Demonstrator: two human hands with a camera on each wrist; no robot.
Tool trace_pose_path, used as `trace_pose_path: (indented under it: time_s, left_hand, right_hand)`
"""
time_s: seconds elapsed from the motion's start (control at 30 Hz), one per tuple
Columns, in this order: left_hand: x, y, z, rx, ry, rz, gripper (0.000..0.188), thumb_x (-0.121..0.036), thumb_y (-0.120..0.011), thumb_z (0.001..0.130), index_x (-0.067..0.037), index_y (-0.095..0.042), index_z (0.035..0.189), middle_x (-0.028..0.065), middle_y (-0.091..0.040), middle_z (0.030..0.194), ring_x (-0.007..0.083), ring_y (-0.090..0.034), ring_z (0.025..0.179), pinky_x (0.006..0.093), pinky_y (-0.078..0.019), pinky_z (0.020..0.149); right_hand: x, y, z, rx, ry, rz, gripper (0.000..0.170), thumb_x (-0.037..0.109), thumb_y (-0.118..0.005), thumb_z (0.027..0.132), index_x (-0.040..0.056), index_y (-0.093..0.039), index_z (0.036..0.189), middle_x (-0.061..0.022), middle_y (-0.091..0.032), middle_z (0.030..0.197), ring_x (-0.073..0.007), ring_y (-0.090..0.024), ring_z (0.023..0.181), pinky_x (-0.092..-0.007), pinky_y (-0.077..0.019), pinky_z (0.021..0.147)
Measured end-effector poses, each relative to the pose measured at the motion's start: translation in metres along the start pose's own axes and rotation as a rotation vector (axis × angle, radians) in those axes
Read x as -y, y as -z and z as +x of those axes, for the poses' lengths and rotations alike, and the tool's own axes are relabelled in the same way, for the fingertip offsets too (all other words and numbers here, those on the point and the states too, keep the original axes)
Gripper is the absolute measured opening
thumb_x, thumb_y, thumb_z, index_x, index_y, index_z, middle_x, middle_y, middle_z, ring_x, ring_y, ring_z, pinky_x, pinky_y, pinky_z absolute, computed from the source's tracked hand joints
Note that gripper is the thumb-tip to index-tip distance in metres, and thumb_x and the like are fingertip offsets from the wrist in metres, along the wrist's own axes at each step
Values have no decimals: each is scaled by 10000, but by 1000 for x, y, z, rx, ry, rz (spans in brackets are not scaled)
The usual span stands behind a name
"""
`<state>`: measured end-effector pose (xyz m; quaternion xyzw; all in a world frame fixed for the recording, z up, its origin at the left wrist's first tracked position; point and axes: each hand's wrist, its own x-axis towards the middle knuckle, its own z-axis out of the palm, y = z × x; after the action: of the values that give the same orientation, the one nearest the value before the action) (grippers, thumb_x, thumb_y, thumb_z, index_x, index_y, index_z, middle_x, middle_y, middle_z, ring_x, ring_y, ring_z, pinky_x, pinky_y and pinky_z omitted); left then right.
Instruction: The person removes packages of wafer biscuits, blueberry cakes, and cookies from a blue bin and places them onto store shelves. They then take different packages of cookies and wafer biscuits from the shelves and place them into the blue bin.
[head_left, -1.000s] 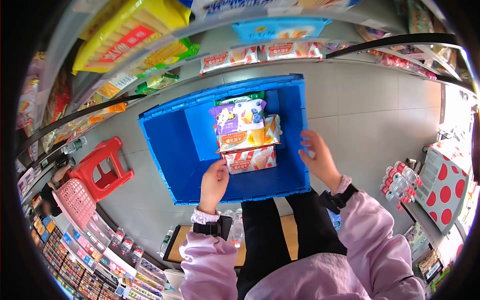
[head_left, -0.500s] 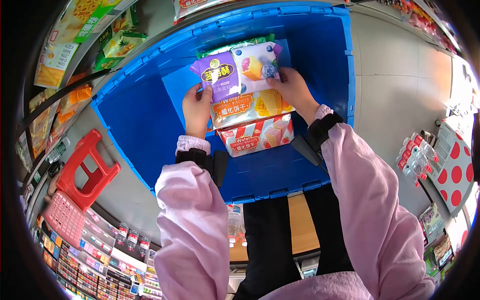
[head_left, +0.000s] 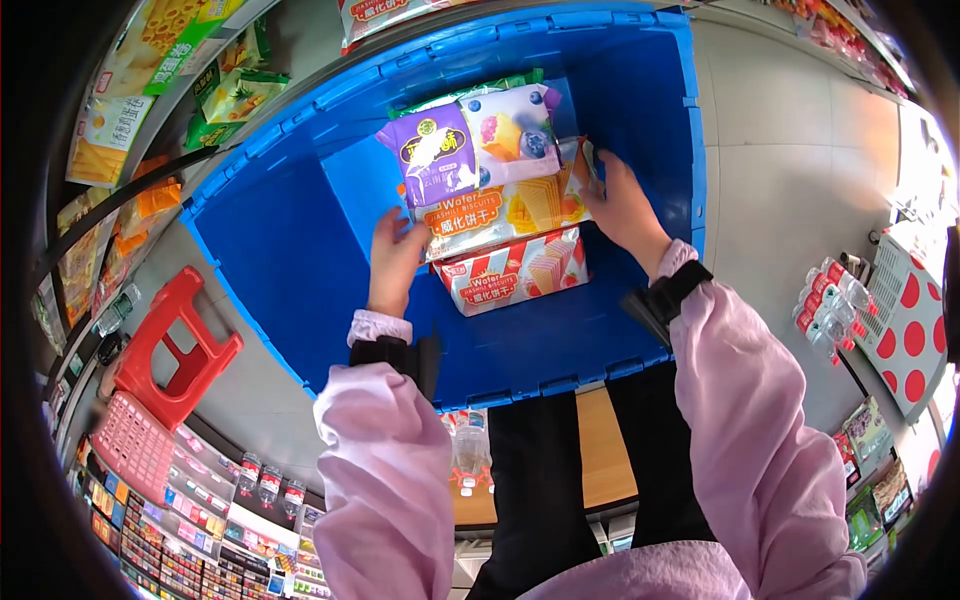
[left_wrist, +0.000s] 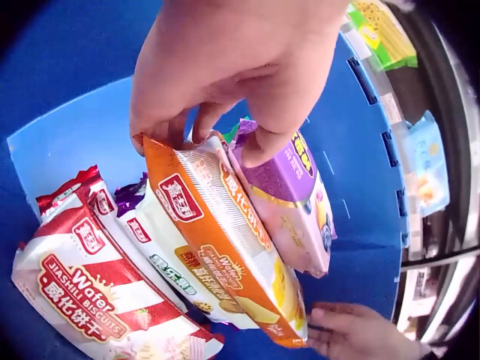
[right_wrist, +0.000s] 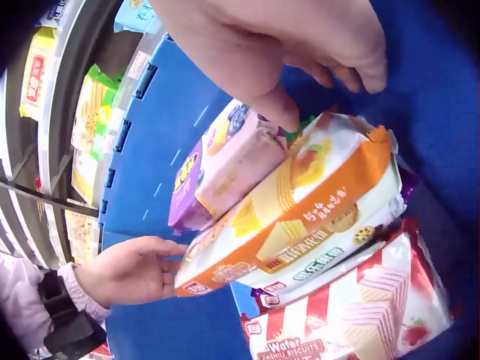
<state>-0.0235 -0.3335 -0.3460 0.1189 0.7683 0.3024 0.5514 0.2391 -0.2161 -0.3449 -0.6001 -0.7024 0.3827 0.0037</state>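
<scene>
Inside the blue crate, packs of biscuits stand in a row. My left hand holds the left end of an orange wafer pack; in the left wrist view its thumb lies on the purple-pack side and its fingers on the other. My right hand is at that pack's right end, fingers spread and curved beyond the corner in the right wrist view. Behind it leans a purple blueberry biscuit pack, with a green pack partly hidden further back. In front are a white pack and a red-striped wafer pack.
Shelves with snack packs run past the crate's far side. To the left on the floor stand a red stool and a pink basket. Bottles and a box with red dots are at right.
The view has come closer to the crate. My hands went from above it to the purple pack's ends, then moved down and outward to the ends of the orange wafer pack.
</scene>
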Motion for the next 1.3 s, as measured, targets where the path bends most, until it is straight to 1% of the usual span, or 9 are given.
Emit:
trace_pose_path:
  time_s: [0.13, 0.23, 0.33, 0.53, 0.73, 0.93, 1.17, 1.27, 1.3]
  left_hand:
    - [11, -4, -1, 113, 41, -140, 528, -174, -626, 814, 73, -393, 1219, 136, -583, 985, 171, -577, 829, 282, -470, 695]
    - [11, -2, 1, -1, 134, -178, 465, -146, -621, 819, 81, -433, 1178, 119, -603, 939, 158, -588, 777, 261, -468, 673]
    - [11, 4, 6, 208, 159, -230, 452, -131, -616, 827, 85, -427, 1176, 129, -602, 949, 169, -593, 816, 272, -483, 692]
    - [0, 10, -5, 185, 238, -338, 342, -152, -604, 838, 37, -480, 1095, 129, -589, 1006, 196, -590, 918, 307, -489, 781]
    - [-2, 12, -2, 187, 226, -404, 253, -158, -590, 840, -3, -526, 1029, 116, -597, 989, 189, -595, 886, 284, -494, 735]
    - [-6, 27, 3, 242, 227, -523, 268, -227, -584, 840, -32, -538, 1018, 99, -605, 961, 179, -594, 850, 291, -481, 710]
    - [7, 16, -21, 187, 177, -626, 307, -207, -566, 847, -17, -500, 1079, 103, -595, 965, 175, -587, 856, 292, -469, 732]
    - [28, 25, -25, 156, 238, -677, 350, -239, -562, 847, -20, -487, 1110, 103, -594, 974, 181, -582, 867, 295, -465, 734]
    - [40, 28, -25, 102, 247, -634, 366, -263, -559, 840, -18, -489, 1103, 91, -592, 944, 186, -579, 835, 303, -466, 717]
  right_hand:
    - [-14, -8, -5, 157, -250, 197, 611, 181, -667, 732, -106, -379, 1189, -261, -508, 1125, -356, -513, 1053, -350, -412, 896]
    - [-36, -22, 4, 96, -315, 272, 598, 245, -693, 725, -106, -440, 1138, -246, -545, 1084, -334, -551, 1010, -337, -428, 871]
    - [-36, -17, 5, 161, -365, 353, 534, 289, -701, 729, -100, -513, 1042, -205, -599, 953, -278, -598, 867, -315, -458, 772]
    - [-16, 4, 0, 277, -436, 529, 407, 298, -677, 773, -76, -572, 893, -84, -591, 800, -140, -520, 672, -273, -426, 616]
    - [-23, 2, 4, 321, -481, 696, 424, 349, -634, 799, -42, -575, 950, -50, -584, 818, -107, -522, 756, -248, -416, 702]
    - [-18, 20, -2, 238, -574, 1361, 252, 233, -504, 889, 37, -530, 1043, -64, -581, 996, -140, -540, 953, -281, -417, 858]
    - [-13, 9, -29, 169, -613, 1327, 289, 206, -478, 898, 29, -476, 1127, -94, -529, 1132, -187, -513, 1027, -322, -403, 906]
    - [-29, 0, -48, 140, -595, 1229, 399, 240, -557, 829, -10, -485, 1132, -104, -534, 1110, -233, -514, 1025, -317, -391, 896]
    - [-34, -6, -50, 218, -572, 952, 436, 251, -578, 805, -27, -483, 1127, -129, -535, 1110, -251, -513, 1033, -322, -398, 888]
